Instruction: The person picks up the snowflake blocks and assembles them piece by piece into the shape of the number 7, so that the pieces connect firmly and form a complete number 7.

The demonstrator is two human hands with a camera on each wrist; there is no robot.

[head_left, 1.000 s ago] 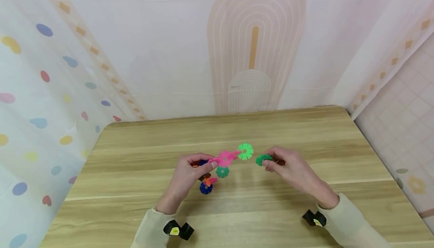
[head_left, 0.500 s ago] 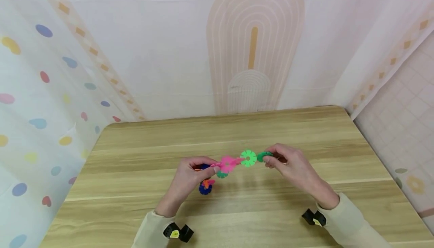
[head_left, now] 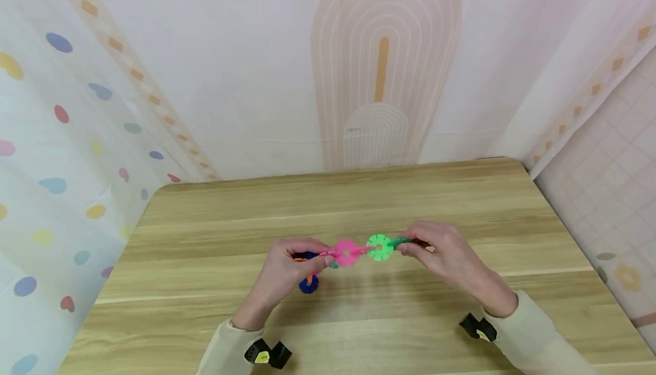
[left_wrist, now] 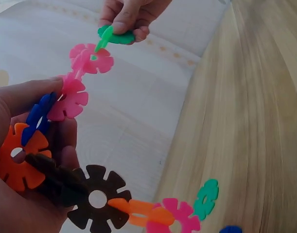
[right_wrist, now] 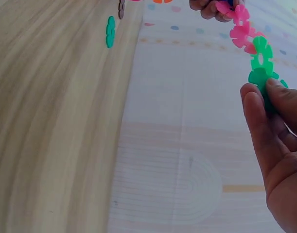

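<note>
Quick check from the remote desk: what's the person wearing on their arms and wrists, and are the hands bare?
Both hands, left and right, are bare: no gloves and no visible rings. Each arm is in a pale cream long sleeve, left and right, ending at the wrist. Under each wrist sits a small black device with a yellow mark, left and right.

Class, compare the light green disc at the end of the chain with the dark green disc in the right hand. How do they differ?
The light green disc faces the head camera flat; the dark green disc shows mostly its edge. The light one is free of fingers; the dark one is pinched by the right hand. Both are notched plastic discs, meeting rim to rim.
</note>
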